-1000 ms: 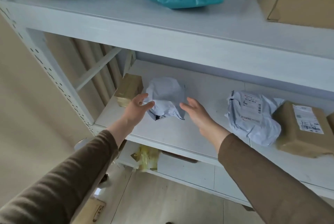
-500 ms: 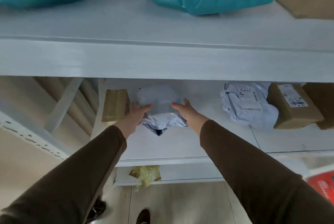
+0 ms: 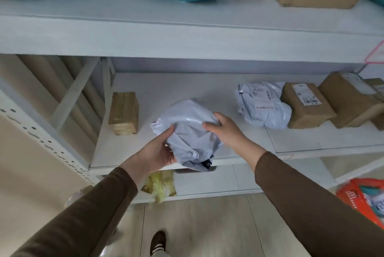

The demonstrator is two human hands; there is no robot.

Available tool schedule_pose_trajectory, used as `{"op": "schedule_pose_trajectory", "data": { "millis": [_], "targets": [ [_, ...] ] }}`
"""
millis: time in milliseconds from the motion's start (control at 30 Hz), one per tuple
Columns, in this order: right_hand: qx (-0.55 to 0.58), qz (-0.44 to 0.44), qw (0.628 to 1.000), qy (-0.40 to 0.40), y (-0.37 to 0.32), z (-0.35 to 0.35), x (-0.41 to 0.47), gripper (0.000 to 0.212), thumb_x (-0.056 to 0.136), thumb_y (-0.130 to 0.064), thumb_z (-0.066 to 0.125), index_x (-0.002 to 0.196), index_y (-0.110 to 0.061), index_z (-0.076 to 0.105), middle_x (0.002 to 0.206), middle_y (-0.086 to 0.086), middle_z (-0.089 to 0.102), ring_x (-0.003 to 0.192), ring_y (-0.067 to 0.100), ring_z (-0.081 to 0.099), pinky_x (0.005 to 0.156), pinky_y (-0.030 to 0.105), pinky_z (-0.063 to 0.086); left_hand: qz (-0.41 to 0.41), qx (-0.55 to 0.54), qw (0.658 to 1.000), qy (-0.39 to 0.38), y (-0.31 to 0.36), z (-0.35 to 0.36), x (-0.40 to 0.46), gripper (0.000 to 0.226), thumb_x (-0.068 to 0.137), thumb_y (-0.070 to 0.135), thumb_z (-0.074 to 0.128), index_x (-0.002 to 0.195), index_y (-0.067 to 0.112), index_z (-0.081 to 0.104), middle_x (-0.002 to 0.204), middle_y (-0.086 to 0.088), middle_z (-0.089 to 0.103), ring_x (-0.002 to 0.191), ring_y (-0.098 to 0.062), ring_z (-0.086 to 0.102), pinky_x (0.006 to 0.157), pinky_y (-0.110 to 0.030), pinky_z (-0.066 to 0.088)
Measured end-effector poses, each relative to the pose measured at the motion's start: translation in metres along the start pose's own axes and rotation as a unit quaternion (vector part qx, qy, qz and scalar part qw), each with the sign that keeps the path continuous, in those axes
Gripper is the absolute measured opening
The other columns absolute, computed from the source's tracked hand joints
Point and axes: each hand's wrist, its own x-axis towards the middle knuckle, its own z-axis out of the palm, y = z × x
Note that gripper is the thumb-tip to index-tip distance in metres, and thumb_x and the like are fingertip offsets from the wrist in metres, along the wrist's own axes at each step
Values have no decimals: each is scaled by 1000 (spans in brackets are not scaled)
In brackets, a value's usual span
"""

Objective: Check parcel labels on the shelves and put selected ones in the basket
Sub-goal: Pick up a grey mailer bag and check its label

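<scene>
1. The grey parcel [image 3: 188, 132], a soft crumpled poly bag, is held at the front edge of the middle shelf [image 3: 207, 90], partly over the edge. The left hand [image 3: 158, 150] grips its lower left side, thumb on top. The right hand [image 3: 223, 131] holds the upper right side, with the fingers curled around the far edge.
2. No label shows on the side facing the camera, so the step in hand seems to be finding it. Turn the parcel over slowly between both hands.
3. The film is slippery and the contents can shift. Hold the bulk of the parcel, not a loose corner.
4. Smooth the wrinkles over the label before reading; creases can hide some characters.
5. Keep clear of the small brown box [image 3: 124, 113] at the left and the labelled grey bag [image 3: 262, 105] at the right.
6. If the parcel is selected, the orange basket [image 3: 353, 198] waits low at the right, near the floor. Lower the parcel in; do not throw it.
</scene>
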Motion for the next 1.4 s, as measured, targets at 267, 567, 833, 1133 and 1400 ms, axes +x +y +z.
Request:
{"op": "schedule_pose_trajectory", "data": {
  "millis": [267,567,833,1133,1400],
  "targets": [
    [-79,-142,983,83,-10,-64,-79,34,90,-52,57,114,-31,68,96,-3,72,96,23,66,85,44,51,149,75,986,-15,-41,85,-64,63,90,47,70,146,22,54,130,3,74,124,-18,68,111,-37,48],
    [318,60,946,17,28,-81,-122,59,103,-63,38,134,-20,61,127,3,70,116,21,67,109,45,46,484,587,620,193,-31,126,-92,81,70,49,90,134,24,48,125,3,54,114,-18,50,98,-34,44],
    [542,91,825,-131,46,-93,-127,102,81,-94,22,147,-24,55,146,12,61,134,38,58,107,54,47,670,682,257,144,-31,116,-86,70,85,45,73,138,7,48,129,-20,58,122,-40,51,109,-50,40],
    [355,-8,929,-107,6,-81,-140,68,80,-41,80,141,-27,56,137,5,68,120,28,66,93,47,53,712,629,293,105,-48,70,-63,47,97,13,66,135,0,42,140,-20,41,133,-42,45,110,-67,42],
    [-45,-247,949,192,4,-53,-155,99,77,-32,86,155,-34,26,154,-9,35,135,10,40,93,24,42,418,625,650,111,-66,52,-58,75,99,12,65,160,34,26,167,7,25,148,-17,40,118,-43,44]
  ]
}}
